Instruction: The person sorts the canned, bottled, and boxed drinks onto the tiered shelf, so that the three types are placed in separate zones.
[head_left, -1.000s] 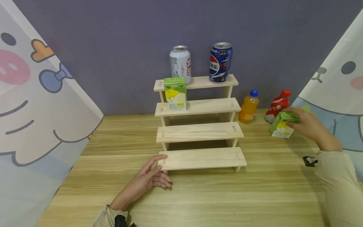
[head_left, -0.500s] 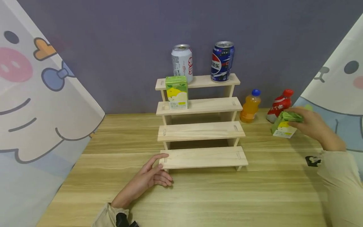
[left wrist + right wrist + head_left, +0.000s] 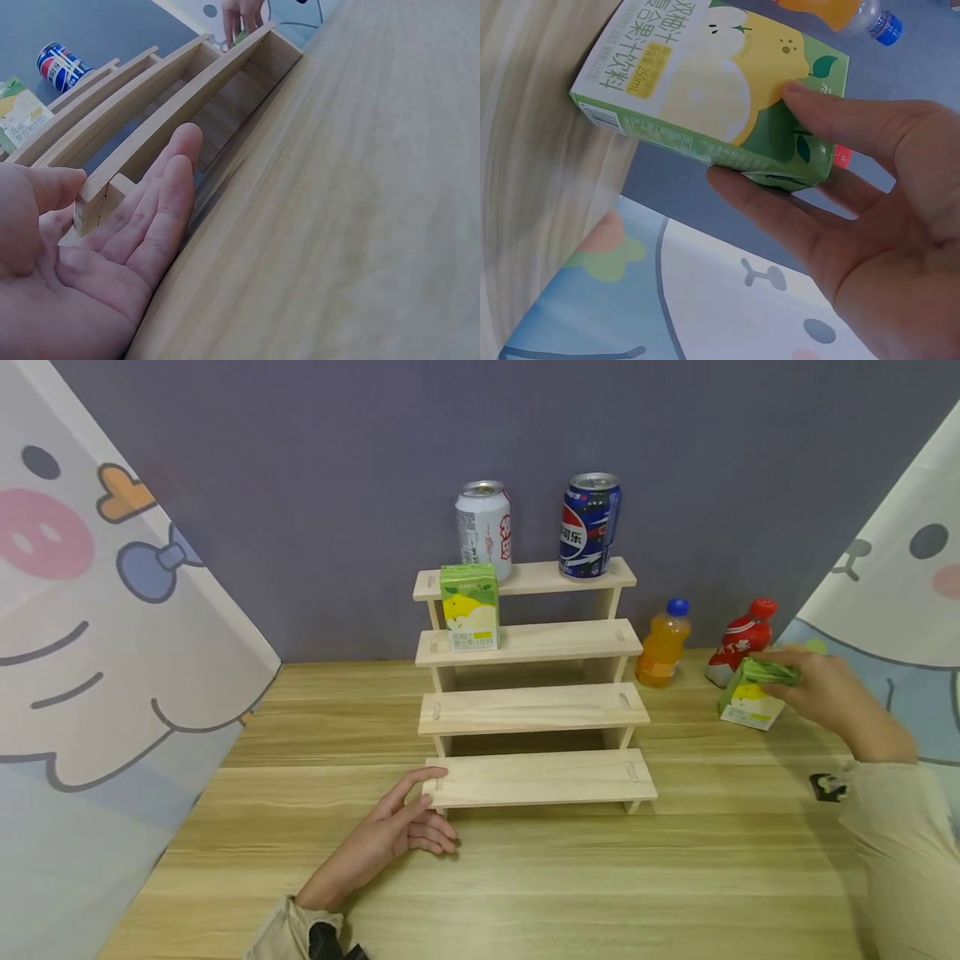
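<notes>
My right hand pinches a green and yellow juice box near its top, thumb on the front and fingers at the side and behind. The box is at the tabletop on the right; whether its whole base touches is unclear. My left hand holds the left end of the lowest step of a wooden step shelf between thumb and index finger. Its other fingers extend below the board in the left wrist view. A second juice box stands on the shelf's second step from the top, at the left.
On the top step stand a white can and a blue Pepsi can. An orange drink bottle and a red-capped bottle stand right of the shelf. A grey wall and cartoon-printed panels bound the wooden table.
The view has shifted slightly. The juice box in my right hand looks slightly more tilted than before, still at the same spot. My left hand stays on the shelf's corner.
</notes>
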A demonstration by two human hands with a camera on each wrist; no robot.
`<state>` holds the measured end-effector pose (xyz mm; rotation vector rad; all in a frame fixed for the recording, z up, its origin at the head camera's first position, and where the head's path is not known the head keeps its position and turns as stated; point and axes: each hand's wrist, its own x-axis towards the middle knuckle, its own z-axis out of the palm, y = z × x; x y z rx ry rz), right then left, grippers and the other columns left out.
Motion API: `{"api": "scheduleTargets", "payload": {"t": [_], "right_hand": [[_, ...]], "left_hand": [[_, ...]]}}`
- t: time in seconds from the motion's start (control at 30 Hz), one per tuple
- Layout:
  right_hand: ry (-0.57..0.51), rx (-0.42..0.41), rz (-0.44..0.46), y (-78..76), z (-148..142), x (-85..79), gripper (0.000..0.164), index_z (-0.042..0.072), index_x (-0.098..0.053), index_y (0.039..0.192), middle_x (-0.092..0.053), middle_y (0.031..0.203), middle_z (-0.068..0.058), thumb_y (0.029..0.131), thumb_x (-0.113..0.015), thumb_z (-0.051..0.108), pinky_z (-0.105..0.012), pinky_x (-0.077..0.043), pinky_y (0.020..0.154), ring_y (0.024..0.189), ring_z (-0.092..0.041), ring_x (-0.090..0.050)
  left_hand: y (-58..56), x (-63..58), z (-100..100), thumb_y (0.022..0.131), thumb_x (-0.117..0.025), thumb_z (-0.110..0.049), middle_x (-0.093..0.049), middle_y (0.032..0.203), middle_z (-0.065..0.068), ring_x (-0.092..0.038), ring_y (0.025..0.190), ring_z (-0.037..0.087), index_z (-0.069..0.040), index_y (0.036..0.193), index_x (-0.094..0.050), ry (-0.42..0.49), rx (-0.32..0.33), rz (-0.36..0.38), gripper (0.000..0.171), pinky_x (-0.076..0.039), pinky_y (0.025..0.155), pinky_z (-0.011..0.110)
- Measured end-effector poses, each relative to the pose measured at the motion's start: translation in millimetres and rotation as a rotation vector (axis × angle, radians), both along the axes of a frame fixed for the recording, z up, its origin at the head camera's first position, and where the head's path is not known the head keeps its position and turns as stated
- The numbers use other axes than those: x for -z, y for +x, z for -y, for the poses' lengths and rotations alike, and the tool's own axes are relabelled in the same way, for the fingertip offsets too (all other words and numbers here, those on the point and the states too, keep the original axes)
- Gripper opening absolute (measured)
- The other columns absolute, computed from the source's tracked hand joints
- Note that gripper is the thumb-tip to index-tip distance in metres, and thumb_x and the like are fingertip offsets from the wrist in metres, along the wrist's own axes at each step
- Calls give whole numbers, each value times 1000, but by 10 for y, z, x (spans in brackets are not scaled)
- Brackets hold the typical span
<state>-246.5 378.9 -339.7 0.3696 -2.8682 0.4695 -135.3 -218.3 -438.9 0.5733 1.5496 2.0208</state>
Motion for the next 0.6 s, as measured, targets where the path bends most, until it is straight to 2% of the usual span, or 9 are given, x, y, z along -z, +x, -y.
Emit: {"api": "scheduleTargets", "payload": {"t": [0.1, 0.33, 0.4, 0.47, 0.6], "right_hand": [[-1, -2, -12, 18, 33, -12, 46, -4, -61, 129, -49, 130, -42, 86, -76, 4, -74, -37, 85, 112, -63, -43], [28, -19, -61, 46, 171, -64, 44, -2, -66, 125, -55, 123, -42, 84, -79, 6, -69, -43, 82, 107, -60, -51], [34, -23, -79, 56, 212, -81, 43, -2, -67, 124, -57, 120, -42, 84, -79, 7, -67, -46, 78, 98, -56, -57], [43, -33, -115, 63, 259, -105, 43, -2, -68, 122, -61, 113, -40, 82, -81, 6, -59, -49, 69, 83, -47, -61], [56, -53, -155, 79, 358, -157, 43, -1, -69, 122, -68, 97, -35, 82, -82, 7, -43, -45, 57, 62, -29, -52]], "left_hand": [[2, 10, -9, 112, -29, -21, -69, 107, 28, -71, 97, 37, -16, 156, -21, -12, -2, 17, 45, -58, 86, 45], [-2, 33, -5, 112, -27, -17, -68, 107, 31, -71, 96, 36, -13, 157, -20, 10, 8, -15, 45, -59, 84, 44], [-4, 30, -7, 112, -28, -18, -68, 107, 31, -71, 95, 36, -14, 157, -20, 8, 8, -15, 45, -59, 84, 44], [-6, 27, -4, 112, -28, -18, -68, 107, 31, -71, 95, 35, -14, 157, -20, 5, 10, -16, 46, -59, 84, 43], [-7, 26, 12, 112, -28, -17, -68, 107, 31, -71, 96, 37, -13, 157, -20, 11, 7, -18, 46, -59, 85, 45]]}}
